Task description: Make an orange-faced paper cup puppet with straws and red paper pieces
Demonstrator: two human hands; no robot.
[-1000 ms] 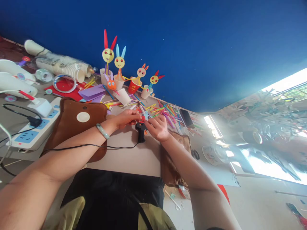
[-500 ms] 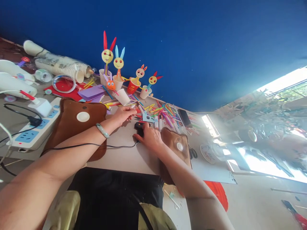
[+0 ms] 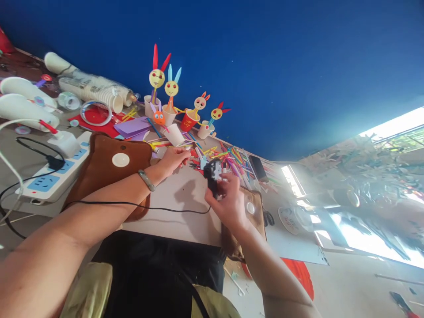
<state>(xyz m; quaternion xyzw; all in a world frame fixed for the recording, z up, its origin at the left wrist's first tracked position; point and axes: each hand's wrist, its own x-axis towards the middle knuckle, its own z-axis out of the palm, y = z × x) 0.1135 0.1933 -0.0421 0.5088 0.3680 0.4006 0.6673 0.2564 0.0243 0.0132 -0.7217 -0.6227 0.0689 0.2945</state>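
My right hand [image 3: 228,198] is closed around a black corded tool [image 3: 212,174], shaped like a glue gun, held above the table. Its thin black cord [image 3: 172,210] runs left across the table and over my left forearm. My left hand [image 3: 174,160] is closed in a pinch near loose craft pieces; whatever lies between its fingertips is too small to make out. Just beyond the tool, partly covered by it, are a light blue piece and red pieces [image 3: 198,165]. A shadow falls on the white tabletop [image 3: 185,194] between my hands.
Rabbit-faced figures [image 3: 171,88] stand in paper cups along the blue wall. Colourful sticks [image 3: 232,159], a phone [image 3: 258,168] and scissors [image 3: 269,217] lie to the right. Brown padded pouches [image 3: 109,176] flank the workspace. A power strip [image 3: 54,176] and stacked cups [image 3: 96,95] are left.
My right hand has lifted the black tool off the table and moved it right, pulling the cord along. My left hand stays pinched in nearly the same place. The view has shifted slightly.
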